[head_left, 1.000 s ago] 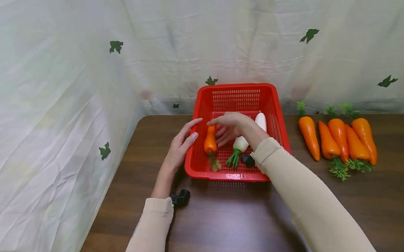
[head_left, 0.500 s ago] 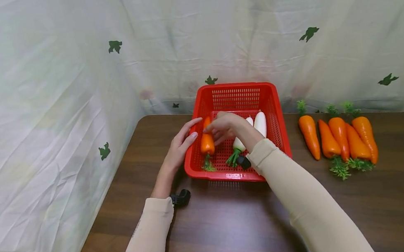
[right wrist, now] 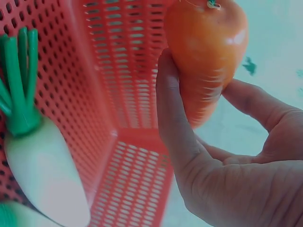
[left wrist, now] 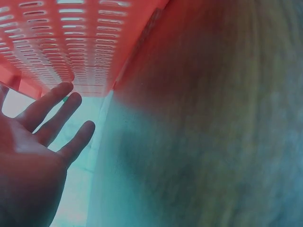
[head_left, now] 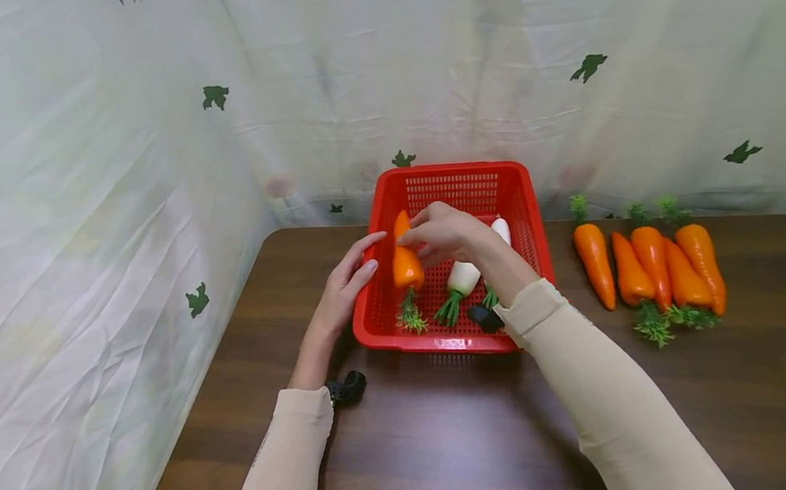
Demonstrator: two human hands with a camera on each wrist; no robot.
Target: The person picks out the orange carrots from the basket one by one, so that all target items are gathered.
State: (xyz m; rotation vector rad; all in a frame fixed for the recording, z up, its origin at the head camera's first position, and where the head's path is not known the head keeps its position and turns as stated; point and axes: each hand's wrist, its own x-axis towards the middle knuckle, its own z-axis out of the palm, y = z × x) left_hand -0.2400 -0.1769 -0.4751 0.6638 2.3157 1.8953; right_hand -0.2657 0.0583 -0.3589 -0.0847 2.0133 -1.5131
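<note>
My right hand point(head_left: 446, 231) pinches an orange carrot point(head_left: 407, 268) between thumb and fingers, over the left part of a red perforated basket point(head_left: 448, 344). The right wrist view shows the grip on the tapering body of the carrot point(right wrist: 208, 42), its thick leafy end pointing away from the palm. My left hand point(head_left: 340, 291) is at the basket's left rim, fingers extended and thumb apart. In the left wrist view its straight fingers show beside the basket's outer wall point(left wrist: 71, 42). Two white radishes lie in the basket: one radish point(head_left: 464, 277) near the middle, another radish point(head_left: 501, 229) partly hidden by my right arm.
Several more carrots point(head_left: 649, 256) with green tops lie in a row on the dark wooden table point(head_left: 444, 441), right of the basket. A pale curtain point(head_left: 374, 77) printed with green leaves hangs behind the table and along its left side.
My right hand has taken hold of the carrot inside the basket and raised it, its tip now higher in view. The left hand stays at the rim. The head view has shifted slightly.
</note>
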